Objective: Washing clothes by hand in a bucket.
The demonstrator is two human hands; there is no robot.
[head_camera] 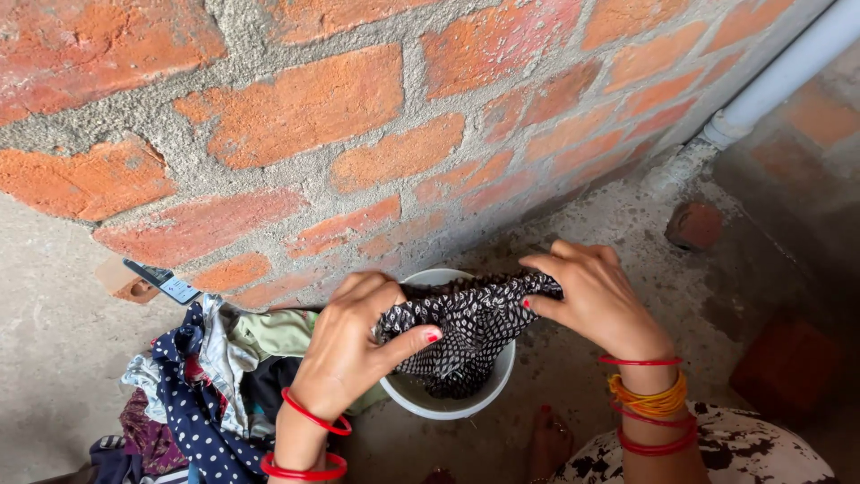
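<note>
Both hands pinching spotted black cloth (466, 327) stretched lengthwise between left hand (349, 345) and right hand (596, 300), directly over white bucket (497, 381).

I hold a dark patterned cloth (466, 327) stretched between both hands over a white bucket (448, 405) that stands on the concrete floor (54, 358) against the brick wall (296, 108). My left hand (354, 345) grips the cloth's left end, thumb pressed across it, red bangles on the wrist. My right hand (596, 300) pinches the other end with its fingers (546, 264), red and yellow bangles below it. The cloth's middle sags into the bucket. Just left of the bucket lies a heap of clothes (206, 385), one navy with white dots. A grey pipe (779, 76) runs down the corner, and my foot (546, 439) shows near the bucket.
</note>
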